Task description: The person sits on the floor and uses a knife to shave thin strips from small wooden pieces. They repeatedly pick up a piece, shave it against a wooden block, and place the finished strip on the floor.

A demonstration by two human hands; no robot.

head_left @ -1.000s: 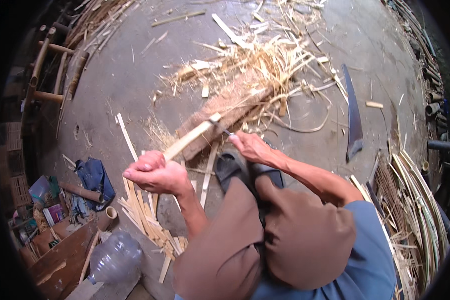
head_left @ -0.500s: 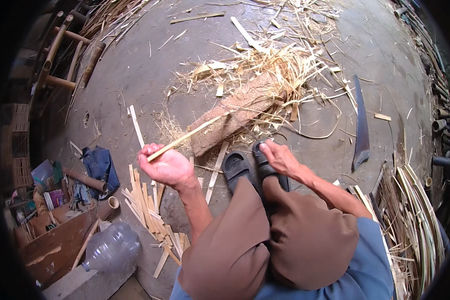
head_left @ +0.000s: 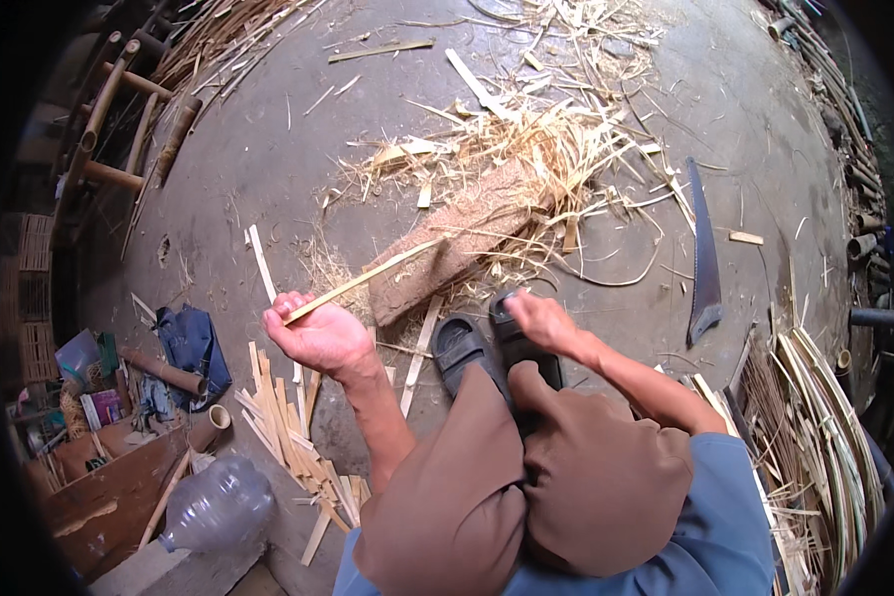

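Note:
My left hand [head_left: 318, 333] is closed, palm up, around the near end of a thin pale bamboo strip [head_left: 368, 281]. The strip slants away to the right, its far end over a rough brown wooden block [head_left: 417, 268] on the floor. My right hand [head_left: 539, 321] is closed in front of my dark sandals [head_left: 459, 348], to the right of the block. What its fingers hold is hidden from this side. A heap of curly bamboo shavings [head_left: 556, 149] covers the far end of the block.
A handsaw [head_left: 705, 258] lies on the floor to the right. Cut bamboo strips [head_left: 293, 427] are piled at my left, near a large clear plastic bottle [head_left: 223, 502]. Bundled long strips [head_left: 815, 427] stand at the right. A bamboo frame [head_left: 119, 109] is at the far left.
My right hand has shifted slightly toward me and left relative to the sandals. The left hand still grips the strip. The whole view has drifted a little.

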